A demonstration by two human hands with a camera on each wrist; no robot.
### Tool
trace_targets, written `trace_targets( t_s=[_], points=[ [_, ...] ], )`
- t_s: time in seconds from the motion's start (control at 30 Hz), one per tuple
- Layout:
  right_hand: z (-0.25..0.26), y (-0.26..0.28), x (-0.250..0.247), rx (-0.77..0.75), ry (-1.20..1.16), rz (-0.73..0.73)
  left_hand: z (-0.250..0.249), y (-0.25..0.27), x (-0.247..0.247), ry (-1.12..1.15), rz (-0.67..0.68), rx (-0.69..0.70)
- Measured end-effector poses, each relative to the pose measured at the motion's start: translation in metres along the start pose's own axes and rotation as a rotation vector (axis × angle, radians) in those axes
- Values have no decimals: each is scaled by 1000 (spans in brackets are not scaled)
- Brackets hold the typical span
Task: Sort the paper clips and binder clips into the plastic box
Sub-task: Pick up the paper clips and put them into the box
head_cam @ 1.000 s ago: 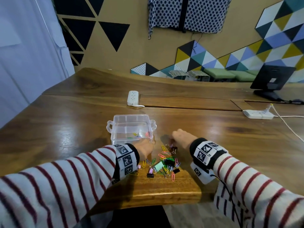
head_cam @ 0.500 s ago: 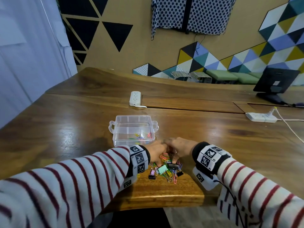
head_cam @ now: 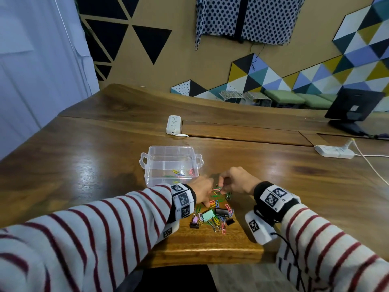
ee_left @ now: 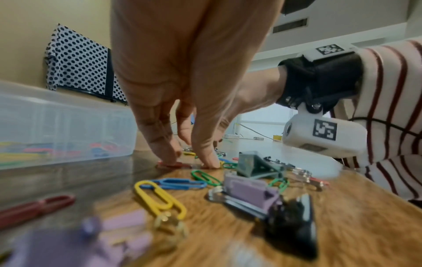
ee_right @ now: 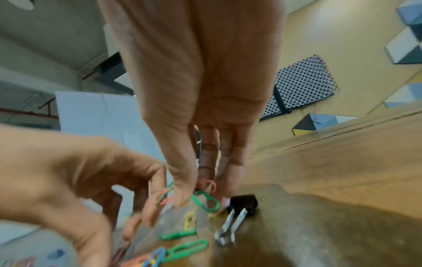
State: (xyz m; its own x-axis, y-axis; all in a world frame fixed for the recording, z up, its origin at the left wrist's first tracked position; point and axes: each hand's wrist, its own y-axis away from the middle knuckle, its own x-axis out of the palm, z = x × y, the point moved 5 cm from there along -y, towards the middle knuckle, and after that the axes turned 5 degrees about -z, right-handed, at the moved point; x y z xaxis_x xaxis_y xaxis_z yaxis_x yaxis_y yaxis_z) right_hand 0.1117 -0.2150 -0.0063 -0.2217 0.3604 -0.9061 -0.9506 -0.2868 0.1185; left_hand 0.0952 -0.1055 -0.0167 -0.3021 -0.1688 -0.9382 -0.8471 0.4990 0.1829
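Observation:
A clear plastic box point(head_cam: 170, 148) stands on the wooden table, with a few coloured paper clips point(head_cam: 181, 172) inside; in the left wrist view the box point(ee_left: 68, 126) is at the left. In front of it lies a pile of paper clips and binder clips point(head_cam: 212, 216), among them a mint binder clip point(head_cam: 207, 214) and a black one point(head_cam: 222, 211). My left hand point(head_cam: 203, 191) reaches down into the pile, and its fingertips point(ee_left: 169, 159) pinch a red paper clip point(ee_left: 173, 164) flat on the table. My right hand point(ee_right: 198, 195) pinches green and pink paper clips point(ee_right: 205, 196) just above the pile.
The pile sits close to the table's front edge point(head_cam: 206, 256). A white power strip point(head_cam: 173, 124) lies behind the box. Another strip with a cable point(head_cam: 334, 151) and a dark monitor point(head_cam: 353, 108) are at the far right.
My left hand has moved from the box's front corner onto the pile. My right hand has risen a little, with paper clips pinched in its fingers.

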Motion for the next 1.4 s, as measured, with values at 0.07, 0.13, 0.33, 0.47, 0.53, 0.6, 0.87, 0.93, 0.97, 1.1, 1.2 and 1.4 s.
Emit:
trace_targets(
  t_s=[0.07, 0.13, 0.33, 0.47, 0.53, 0.6, 0.87, 0.93, 0.97, 1.1, 1.2, 1.4],
  points=[
    [-8, 4, -10, 50, -115, -30, -3, 1, 2, -15, 3, -25],
    [-17, 8, -18, 89, -202, -68, -7, 0, 4, -33, 37, -38],
    [-31, 21, -22, 116, -287, -116, -13, -13, 11, 127, 57, -103],
    [-34, 25, -19, 127, -335, -137, -12, -15, 11, 183, 58, -125],
    [-34, 24, -20, 123, -354, -148, -12, -14, 8, 142, 34, -85],
    [-33, 21, -22, 120, -345, -173, -11, -14, 7, 95, 13, -49],
    [-17, 19, -31, 101, -357, -299, 12, -12, -10, 195, 2, -53],
    [-13, 19, -32, 98, -381, -288, 24, -9, -25, 283, 3, -64],
    [-11, 18, -33, 93, -391, -275, 30, -6, -34, 315, -2, -66],
    [2, 9, -30, 63, -432, -194, 63, 7, -69, 290, -90, -116],
    [26, -10, -30, 16, -459, -154, 87, 14, -81, 178, -181, -204],
    [75, -65, -19, 22, -387, -72, 98, 18, -76, -1, -131, -303]
  ],
)
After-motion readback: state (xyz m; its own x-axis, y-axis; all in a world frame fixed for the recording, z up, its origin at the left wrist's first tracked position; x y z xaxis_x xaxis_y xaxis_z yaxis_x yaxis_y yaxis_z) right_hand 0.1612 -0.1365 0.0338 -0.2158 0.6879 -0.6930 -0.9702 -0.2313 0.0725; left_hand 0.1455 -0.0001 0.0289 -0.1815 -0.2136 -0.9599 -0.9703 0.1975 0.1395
